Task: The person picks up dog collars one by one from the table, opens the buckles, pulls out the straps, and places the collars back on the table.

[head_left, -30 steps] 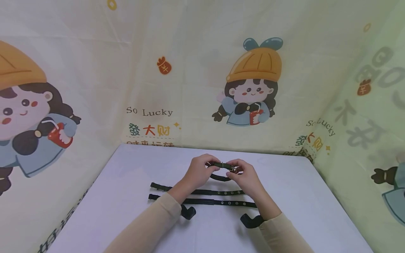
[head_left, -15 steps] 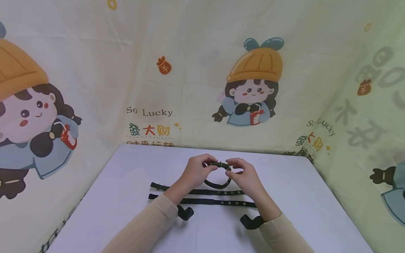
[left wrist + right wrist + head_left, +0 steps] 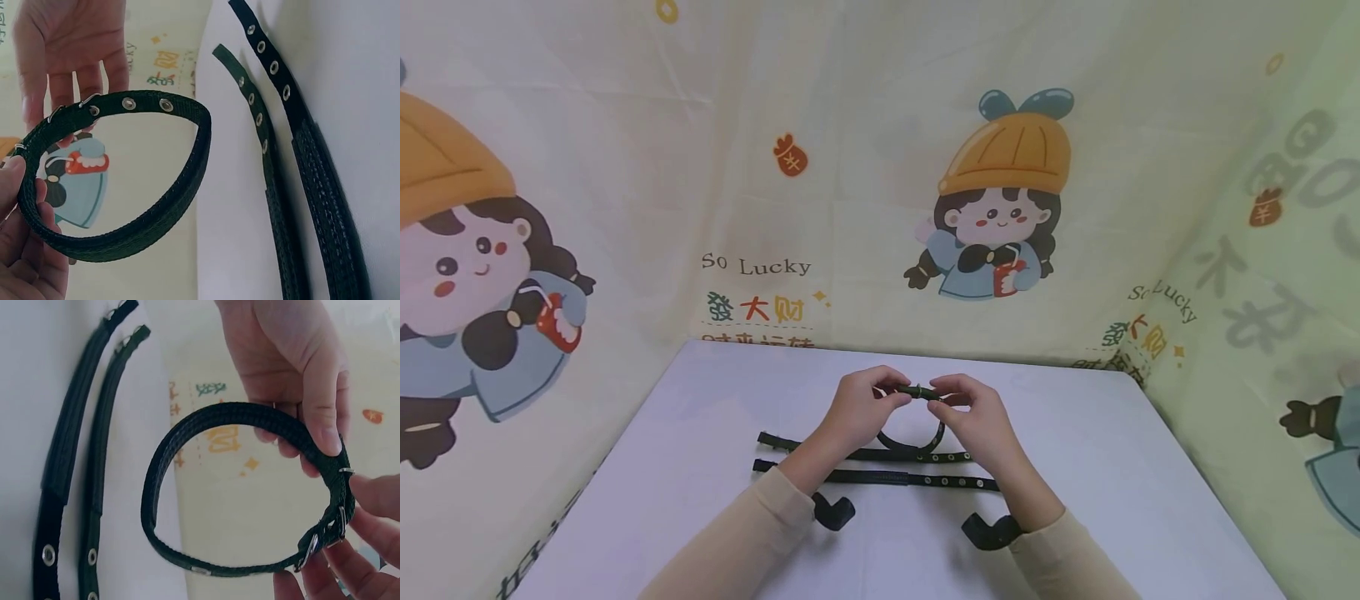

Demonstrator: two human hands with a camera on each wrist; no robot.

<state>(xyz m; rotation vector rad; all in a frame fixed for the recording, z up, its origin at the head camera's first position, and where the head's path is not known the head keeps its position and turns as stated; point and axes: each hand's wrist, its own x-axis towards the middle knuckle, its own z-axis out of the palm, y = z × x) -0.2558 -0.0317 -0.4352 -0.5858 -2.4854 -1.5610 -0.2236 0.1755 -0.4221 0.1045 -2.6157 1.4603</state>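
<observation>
A dark green buckled collar (image 3: 134,240) is held up as a closed loop above the table. My left hand (image 3: 867,408) pinches its padded band, thumb close to a small metal ring (image 3: 347,470). At the buckle (image 3: 310,551), the thumb and fingers of my right hand (image 3: 976,410) grip the band. Metal eyelets (image 3: 166,105) run along the strap beyond the buckle. Below the hands, two more collars lie stretched out side by side: a dark green one (image 3: 282,215) and a blacker one (image 3: 326,206). My forearms cover parts of both in the head view.
The white tabletop (image 3: 700,517) ends at a printed cloth backdrop (image 3: 865,208) behind and at both sides. Black bent pieces (image 3: 835,512) stick out at both wrists, low over the table.
The held collar's loop has swung lower and rounder, its bottom now overlapping the farther collar in the head view. My right hand has shifted left, closer to my left hand.
</observation>
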